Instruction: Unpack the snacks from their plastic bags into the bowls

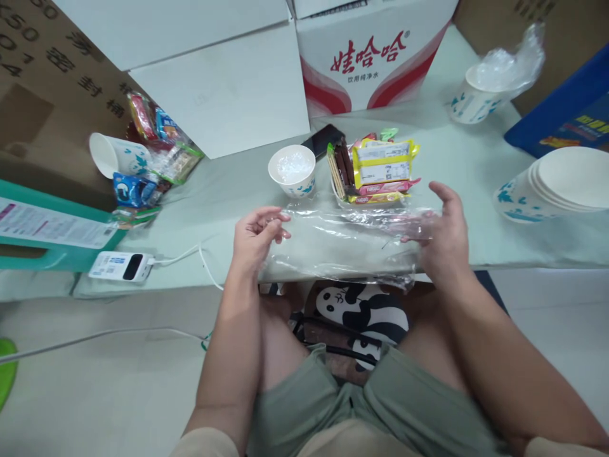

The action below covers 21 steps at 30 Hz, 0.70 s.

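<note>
A sheet or bag of clear plastic film [342, 241] stretches between my two hands at the front edge of the table. My left hand [257, 238] pinches its left end between thumb and fingers. At the other end, my right hand [445, 238] grips the film, with one finger raised away from it. Just behind the film stands a tray of wrapped snacks [383, 168], holding wafer packets and chocolate-coloured sticks. To its left is a paper cup [292, 171] with crumpled clear plastic inside. A dark phone [323, 139] lies partly behind that cup and the tray.
Stacked paper cups [556, 184] lean at the right. Behind them stands another cup [476, 98] stuffed with plastic. White cartons [223, 89] line the back. At left are a tipped cup [118, 155], snack packets [136, 189] and a white power bank [121, 266] with a cable.
</note>
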Motion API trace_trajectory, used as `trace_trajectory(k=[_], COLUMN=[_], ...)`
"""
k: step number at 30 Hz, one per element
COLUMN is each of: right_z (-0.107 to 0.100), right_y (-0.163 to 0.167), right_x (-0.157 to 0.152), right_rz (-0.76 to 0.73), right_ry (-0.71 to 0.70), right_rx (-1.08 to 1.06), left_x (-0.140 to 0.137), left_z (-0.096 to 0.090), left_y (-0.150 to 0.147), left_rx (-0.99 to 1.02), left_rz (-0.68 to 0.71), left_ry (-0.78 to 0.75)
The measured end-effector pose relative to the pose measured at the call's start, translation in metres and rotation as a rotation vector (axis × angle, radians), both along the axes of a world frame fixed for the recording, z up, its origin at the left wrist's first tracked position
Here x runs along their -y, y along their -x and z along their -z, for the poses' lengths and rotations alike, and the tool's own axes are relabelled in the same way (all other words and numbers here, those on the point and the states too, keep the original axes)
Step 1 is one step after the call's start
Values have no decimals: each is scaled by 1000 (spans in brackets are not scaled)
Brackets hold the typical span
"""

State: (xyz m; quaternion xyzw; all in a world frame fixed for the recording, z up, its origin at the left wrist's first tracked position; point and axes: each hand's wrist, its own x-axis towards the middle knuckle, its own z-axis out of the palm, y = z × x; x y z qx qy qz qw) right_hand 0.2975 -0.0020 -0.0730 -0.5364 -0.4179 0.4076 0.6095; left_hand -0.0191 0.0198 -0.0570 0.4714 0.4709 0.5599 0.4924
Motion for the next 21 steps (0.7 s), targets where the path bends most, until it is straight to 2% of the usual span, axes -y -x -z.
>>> trace_trajectory(k=[5, 10, 17, 21], right_z=[-3, 0, -3, -11], right_y=[1, -2, -4, 2], right_x=[4, 3, 12, 16], right_rz=[13, -29, -255, -233], right_ry=[-45, -73, -227, -162], right_rx=[220, 255, 190, 354], left_x=[6, 11, 12, 14], left_z=[-4, -7, -11, -12], left_y=[2, 4, 6, 7], left_rx=[-114, -196, -205, -239], left_rz=[65, 96, 137, 160], left_ry=[1, -9, -30, -35])
